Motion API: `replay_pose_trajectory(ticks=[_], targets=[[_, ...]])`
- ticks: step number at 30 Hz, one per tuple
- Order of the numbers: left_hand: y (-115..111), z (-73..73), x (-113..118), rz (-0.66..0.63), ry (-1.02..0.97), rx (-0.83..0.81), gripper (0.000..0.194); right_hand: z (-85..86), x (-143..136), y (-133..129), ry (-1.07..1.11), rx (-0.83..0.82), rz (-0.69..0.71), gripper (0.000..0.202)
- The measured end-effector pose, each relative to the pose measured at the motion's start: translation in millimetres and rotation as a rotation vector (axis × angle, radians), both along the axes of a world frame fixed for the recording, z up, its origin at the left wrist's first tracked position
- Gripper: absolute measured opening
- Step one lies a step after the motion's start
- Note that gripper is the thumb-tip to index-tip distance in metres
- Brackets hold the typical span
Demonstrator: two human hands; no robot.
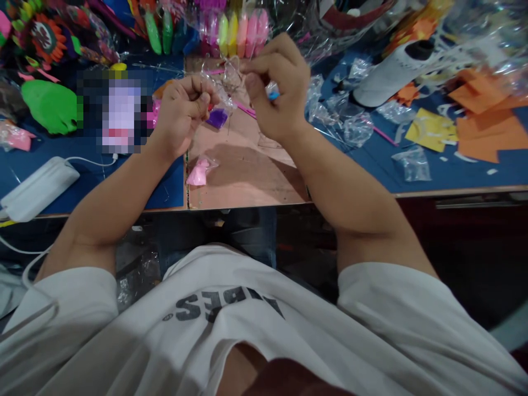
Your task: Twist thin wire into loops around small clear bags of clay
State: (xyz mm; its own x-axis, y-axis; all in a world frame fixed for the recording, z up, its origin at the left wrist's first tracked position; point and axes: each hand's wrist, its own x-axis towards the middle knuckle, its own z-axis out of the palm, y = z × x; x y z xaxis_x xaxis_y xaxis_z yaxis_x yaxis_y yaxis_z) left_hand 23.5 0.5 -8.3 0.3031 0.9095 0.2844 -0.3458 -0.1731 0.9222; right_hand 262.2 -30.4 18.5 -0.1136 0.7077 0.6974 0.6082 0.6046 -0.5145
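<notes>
Above the wooden board [247, 181], my left hand [181, 113] is closed, thumb pressed to the fingers, on something small and red that is mostly hidden. My right hand [280, 88] is curled in a pinch to its right; what it holds, if anything, is too small to make out. Thin clear plastic and wire [226, 82] lie between the two hands. A purple piece [217, 117] is just beside my left fingertips. Nearer the board's front edge rests a pink lump in clear wrap [199, 171].
Colourful clay packets [239, 33] line the back. At left are a green lump [51, 107], a blurred phone [121, 113] and a white power bank [41, 187] with cable. To the right are a white cylinder [391, 74], plastic scraps, yellow foam [431, 130] and orange sheets [490, 132].
</notes>
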Motion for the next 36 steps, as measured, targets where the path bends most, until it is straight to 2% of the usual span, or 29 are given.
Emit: replay_pose_trajectory(ticks=[2,5,10,14,18,20,25,28,30,33,36], targets=[[-0.2,3.8,-1.8,-0.016,0.000,-0.010,0.018,-1.5,-1.1,5.8,0.174,-0.112,0.128,0.044],[-0.8,7.9,-1.4,-0.042,0.000,-0.012,0.020,-9.6,-3.3,19.9,0.300,-0.254,0.282,0.050],[-4.1,11.2,2.4,-0.059,0.017,-0.006,0.024,-22.6,-8.1,33.9,0.454,-0.279,0.426,0.068],[-4.7,9.0,5.2,-0.043,0.036,0.010,0.024,-16.5,-12.1,25.6,0.405,-0.239,0.363,0.079],[-2.8,4.7,7.5,-0.030,0.061,0.047,0.021,-7.0,-12.8,12.1,0.312,-0.185,0.261,0.063],[-3.5,4.6,7.8,-0.038,0.064,0.063,0.023,-6.8,-11.1,10.2,0.262,-0.113,0.234,0.057],[-9.9,9.7,7.4,-0.037,0.093,0.071,0.037,-15.7,-6.6,18.4,0.247,0.154,0.235,0.063],[-10.3,9.5,7.8,-0.037,0.114,0.075,0.038,-13.5,-5.9,15.6,0.219,0.223,0.223,0.060],[-7.4,6.3,8.5,-0.034,0.117,0.085,0.039,-5.7,-5.8,7.9,0.184,0.173,0.194,0.058],[-1.7,-0.3,9.7,-0.036,0.119,0.095,0.036,8.5,-6.4,-5.0,0.101,-0.029,0.150,0.052],[-0.2,-3.6,9.6,-0.042,0.144,0.111,0.032,13.0,-8.5,-8.6,0.063,-0.112,0.163,0.052]])
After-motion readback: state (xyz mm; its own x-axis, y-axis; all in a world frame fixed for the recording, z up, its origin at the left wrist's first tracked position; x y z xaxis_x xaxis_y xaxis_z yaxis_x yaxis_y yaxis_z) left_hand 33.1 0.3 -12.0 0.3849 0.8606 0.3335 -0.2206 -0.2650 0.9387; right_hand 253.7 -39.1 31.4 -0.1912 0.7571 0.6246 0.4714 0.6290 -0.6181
